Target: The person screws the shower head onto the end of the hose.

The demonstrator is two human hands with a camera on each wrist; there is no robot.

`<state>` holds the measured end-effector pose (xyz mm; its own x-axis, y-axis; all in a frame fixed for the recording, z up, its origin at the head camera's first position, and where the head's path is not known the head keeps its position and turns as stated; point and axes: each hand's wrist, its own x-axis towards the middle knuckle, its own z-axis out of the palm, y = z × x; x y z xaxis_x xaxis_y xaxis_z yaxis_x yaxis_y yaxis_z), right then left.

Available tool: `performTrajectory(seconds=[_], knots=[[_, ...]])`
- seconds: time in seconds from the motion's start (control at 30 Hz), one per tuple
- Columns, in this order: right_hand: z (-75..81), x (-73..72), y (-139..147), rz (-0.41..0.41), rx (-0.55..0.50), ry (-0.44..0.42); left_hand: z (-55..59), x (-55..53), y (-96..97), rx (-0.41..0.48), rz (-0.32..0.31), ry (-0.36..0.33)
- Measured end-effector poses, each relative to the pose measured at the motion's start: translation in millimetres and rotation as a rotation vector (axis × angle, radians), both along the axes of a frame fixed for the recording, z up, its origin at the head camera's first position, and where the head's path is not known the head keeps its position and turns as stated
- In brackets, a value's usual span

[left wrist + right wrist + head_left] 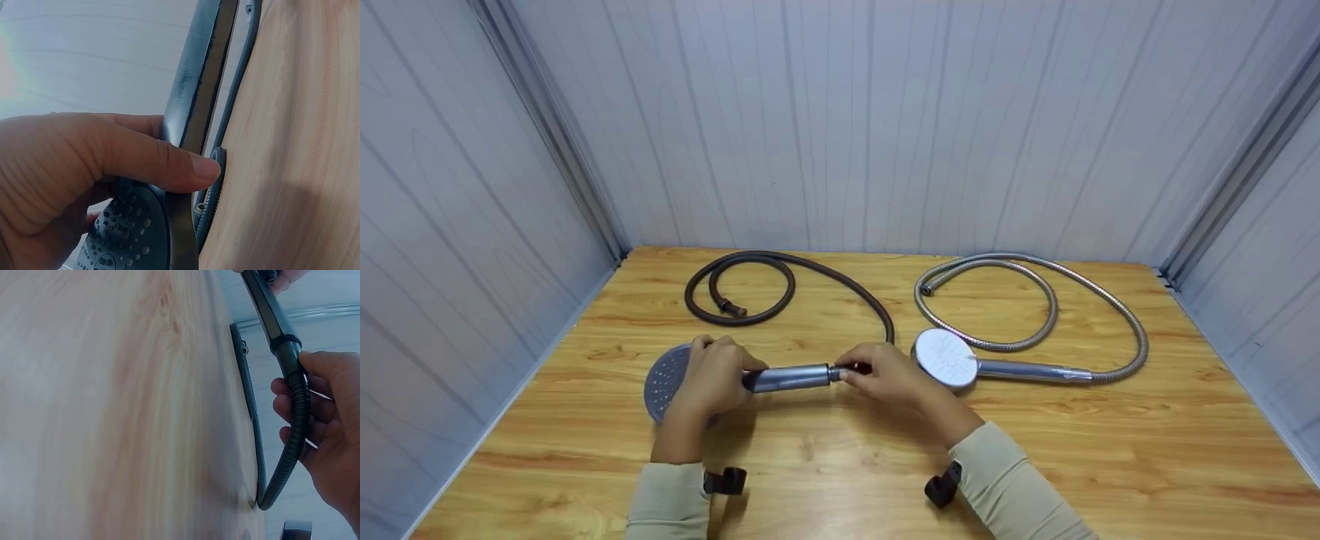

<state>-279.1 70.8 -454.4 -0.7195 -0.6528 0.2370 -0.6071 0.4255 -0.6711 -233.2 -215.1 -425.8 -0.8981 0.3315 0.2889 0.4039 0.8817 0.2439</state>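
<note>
My left hand [711,379] grips a dark grey shower head [663,382] by the neck, where the handle meets the round spray face. The handle [791,378] points right, raised a little off the table. In the left wrist view the thumb lies across the neck, above the nubbed spray face [126,233]. With thumb and fingertips my right hand [889,375] pinches the hose's end fitting [289,359] at the handle's base. From there the dark ribbed hose [298,410] bends away; its free end lies coiled behind. Whether the fitting is fully threaded, I cannot tell.
To the right of my right hand lies a chrome shower head [945,358] with a white face. Its silver hose [1136,330] loops behind it. The wooden table [840,480] is bounded by pale panel walls [840,135] at the back and sides.
</note>
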Motion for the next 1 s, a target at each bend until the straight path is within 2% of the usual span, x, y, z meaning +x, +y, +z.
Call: performTrajectory(seconds=[0.33,0.77,1.0], knots=[[-10.1,-1.8,0,0.041,-0.145,0.146,1.1,-1.2,-2.4,0.011,0.008,-0.022],[-12.8,-0.7,1,0.034,-0.171,0.161,2.3,1.3,0.3,-0.019,0.008,0.008],[-11.7,2.1,4,0.031,-0.197,0.139,3.6,2.4,3.3,-0.011,0.02,-0.013]])
